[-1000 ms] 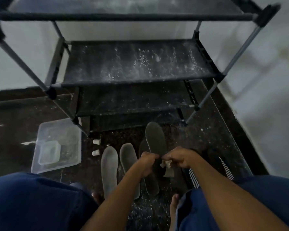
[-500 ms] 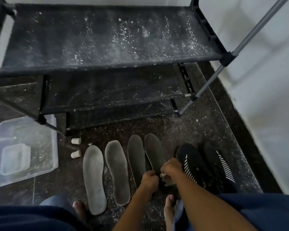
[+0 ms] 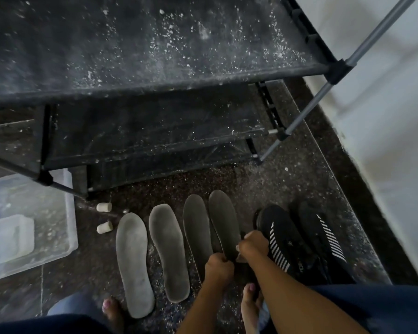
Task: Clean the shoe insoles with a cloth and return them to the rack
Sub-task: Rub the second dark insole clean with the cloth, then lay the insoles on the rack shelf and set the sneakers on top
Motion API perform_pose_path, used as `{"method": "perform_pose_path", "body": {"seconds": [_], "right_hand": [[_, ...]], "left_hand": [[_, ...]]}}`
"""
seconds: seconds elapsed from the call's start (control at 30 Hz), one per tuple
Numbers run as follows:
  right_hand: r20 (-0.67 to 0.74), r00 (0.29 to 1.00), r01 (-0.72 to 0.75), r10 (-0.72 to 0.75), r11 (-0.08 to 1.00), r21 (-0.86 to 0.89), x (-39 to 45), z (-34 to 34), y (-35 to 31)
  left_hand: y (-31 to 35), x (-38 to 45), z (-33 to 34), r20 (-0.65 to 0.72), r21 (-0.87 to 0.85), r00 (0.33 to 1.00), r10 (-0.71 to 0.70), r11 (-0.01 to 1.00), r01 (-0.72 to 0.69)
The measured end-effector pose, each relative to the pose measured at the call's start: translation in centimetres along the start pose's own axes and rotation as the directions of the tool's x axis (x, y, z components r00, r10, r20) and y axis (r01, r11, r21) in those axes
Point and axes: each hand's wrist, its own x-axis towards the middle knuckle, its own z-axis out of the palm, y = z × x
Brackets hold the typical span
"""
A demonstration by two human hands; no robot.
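Several insoles lie side by side on the dark speckled floor. Two pale grey insoles (image 3: 133, 262) (image 3: 167, 249) are on the left, a darker insole (image 3: 196, 227) is beside them, and the rightmost dark insole (image 3: 223, 220) has its heel under my hands. My left hand (image 3: 219, 266) grips that insole's heel end. My right hand (image 3: 252, 245) is curled on a small pale cloth, barely visible, pressed against the same insole. The dusty black shoe rack (image 3: 155, 75) stands just beyond the insoles.
A pair of black shoes (image 3: 285, 239) with white stripes sits right of the insoles, near the white wall. A clear plastic tub (image 3: 65, 213) holding a smaller container is at left. Two small white caps (image 3: 104, 207) lie by the rack's leg. My bare feet are below.
The view has dropped and moved closer to the floor. The dark insole, raised in both hands before, now lies lower among the others with my hands still at its heel.
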Motion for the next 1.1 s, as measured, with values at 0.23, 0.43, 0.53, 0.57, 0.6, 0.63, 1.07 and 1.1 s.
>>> {"method": "perform_pose_path", "body": {"seconds": [0.23,0.43,0.53,0.57,0.6,0.63,1.07,1.1], "right_hand": [[-0.127,0.960,0.279,-0.251,0.902,0.328,-4.6,-0.1,-4.6],[-0.010,0.833,0.507,-0.553,0.755,0.416,-12.1,2.0,-11.6],[0.075,0.788,0.479,-0.611,0.686,0.548,-17.5,4.8,-15.2],[0.139,0.767,0.420,-0.627,0.653,0.630,-19.3,6.0,-16.3],[0.211,0.733,0.344,-0.647,0.620,0.705,-21.2,7.1,-17.3],[0.271,0.689,0.280,-0.672,0.592,0.755,-23.3,8.1,-18.2],[0.357,0.452,0.808,-0.818,0.545,0.224,-29.6,20.8,-22.6],[0.365,0.457,0.812,-0.811,0.548,0.202,-29.0,21.5,-22.5]], "left_hand": [[4.5,-1.5,-5.1,-0.278,-0.182,0.960,0.043,0.979,-0.096],[7.1,-4.3,-15.9,-0.359,-0.401,0.931,0.070,0.889,-0.222],[7.2,-6.3,-25.0,-0.358,-0.384,0.933,0.041,0.904,-0.187],[7.3,-7.4,-28.0,-0.369,-0.372,0.929,0.021,0.913,-0.168],[7.1,-8.6,-30.7,-0.381,-0.356,0.925,0.010,0.921,-0.157],[7.0,-10.0,-33.2,-0.383,-0.335,0.924,0.002,0.931,-0.141],[-4.9,-8.3,-49.9,-0.609,-0.219,0.792,-0.046,0.969,-0.112],[-6.1,-7.0,-49.9,-0.613,-0.243,0.787,-0.067,0.964,-0.107]]}}
